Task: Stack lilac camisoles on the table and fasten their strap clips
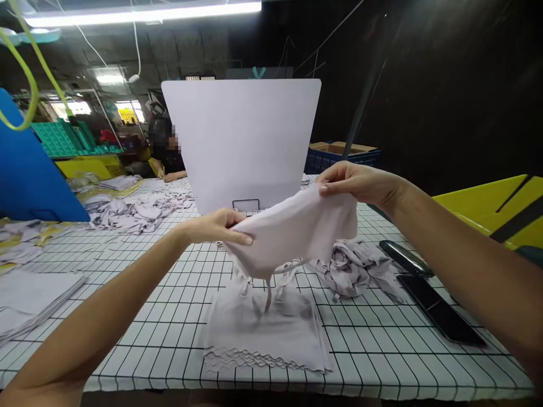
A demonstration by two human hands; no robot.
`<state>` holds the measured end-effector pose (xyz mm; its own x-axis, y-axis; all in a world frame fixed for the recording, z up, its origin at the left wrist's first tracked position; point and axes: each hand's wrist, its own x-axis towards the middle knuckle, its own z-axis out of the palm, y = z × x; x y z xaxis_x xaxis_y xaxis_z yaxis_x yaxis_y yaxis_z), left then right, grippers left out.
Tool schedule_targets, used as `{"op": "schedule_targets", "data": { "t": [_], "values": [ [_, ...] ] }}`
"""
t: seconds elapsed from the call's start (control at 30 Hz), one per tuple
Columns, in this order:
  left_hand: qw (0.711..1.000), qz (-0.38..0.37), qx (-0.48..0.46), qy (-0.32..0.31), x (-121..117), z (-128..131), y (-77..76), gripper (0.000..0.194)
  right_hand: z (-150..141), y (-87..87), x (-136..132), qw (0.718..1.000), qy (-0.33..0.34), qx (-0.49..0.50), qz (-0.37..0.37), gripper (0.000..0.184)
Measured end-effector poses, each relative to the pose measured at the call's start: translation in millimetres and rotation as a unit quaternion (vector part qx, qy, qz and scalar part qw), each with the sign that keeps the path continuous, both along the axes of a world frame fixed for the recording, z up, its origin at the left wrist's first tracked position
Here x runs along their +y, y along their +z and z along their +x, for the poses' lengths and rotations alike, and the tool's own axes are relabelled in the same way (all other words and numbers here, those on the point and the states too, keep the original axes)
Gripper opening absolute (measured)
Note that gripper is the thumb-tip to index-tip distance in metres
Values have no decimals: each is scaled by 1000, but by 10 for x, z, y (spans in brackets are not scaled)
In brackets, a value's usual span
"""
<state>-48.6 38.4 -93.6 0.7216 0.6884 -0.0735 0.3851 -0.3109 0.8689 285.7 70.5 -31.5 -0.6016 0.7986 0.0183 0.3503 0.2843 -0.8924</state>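
Observation:
My left hand point(223, 227) and my right hand point(348, 182) are both closed on a pale lilac camisole point(288, 229), thumbs on top. The camisole is stretched between them in the air, its right end higher. A thin strap point(268, 294) dangles from its lower edge. Directly below, a stack of similar camisoles point(265, 325) lies flat, straps toward the back and wavy hems toward me. To the right of the stack is a crumpled heap of the same cloth point(354, 268).
A white upright board point(244, 141) stands behind my hands on the grid-patterned table point(169, 316). On the right lie a black phone point(441, 310) and a dark glossy case point(406, 258). Flat cloths point(34, 297) and loose garments point(131, 212) cover the left. A person point(167, 155) sits beyond.

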Motion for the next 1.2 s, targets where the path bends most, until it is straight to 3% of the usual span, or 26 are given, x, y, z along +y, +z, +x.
{"op": "schedule_targets", "data": {
  "t": [0.13,0.2,0.27,0.37,0.4,0.47,0.53,0.57,0.63,0.67,0.73,0.77,0.83,0.9,0.97,1.07,1.2],
  "values": [
    [987,-34,-130,87,174,-192,-110,44,117,-200,172,999,0,-29,29,36],
    [972,-14,-196,130,332,-296,-142,48,175,-300,313,997,3,-52,56,36],
    [965,48,-209,153,505,-382,-112,48,217,-362,455,993,-11,-74,97,36],
    [955,227,-79,174,664,-452,55,43,229,-367,564,971,-79,-96,203,28],
    [933,305,-24,190,661,-456,122,41,218,-360,549,955,-107,-102,256,23],
    [862,449,61,226,563,-446,222,42,183,-378,432,907,-154,-119,374,12],
    [791,544,117,256,375,-430,208,43,136,-485,228,852,-192,-139,467,9],
    [765,569,132,271,272,-427,139,43,111,-583,113,838,-205,-148,484,17],
    [748,577,153,290,98,-437,-135,46,55,-871,-86,856,-202,-159,449,33],
    [756,567,161,285,39,-448,-330,44,27,-1051,-154,881,-187,-162,403,34],
    [780,538,170,270,-14,-469,-778,29,-26,-1436,-208,928,-148,-171,296,15],
    [790,520,175,276,-16,-474,-994,26,-48,-1617,-200,938,-140,-178,262,6],
    [802,492,168,295,-15,-474,-1336,20,-72,-1897,-162,941,-154,-174,245,10],
    [819,470,139,298,-63,-468,-1514,13,-68,-2042,-178,939,-175,-130,266,8],
    [835,462,106,278,-206,-468,-1579,8,-41,-2096,-320,935,-180,-75,295,6],
    [855,464,85,216,-553,-484,-1693,9,3,-2205,-733,925,-154,-50,344,6],
    [881,438,89,155,-956,-494,-2039,23,13,-2572,-1244,908,-109,-80,396,14]
  ]
}}
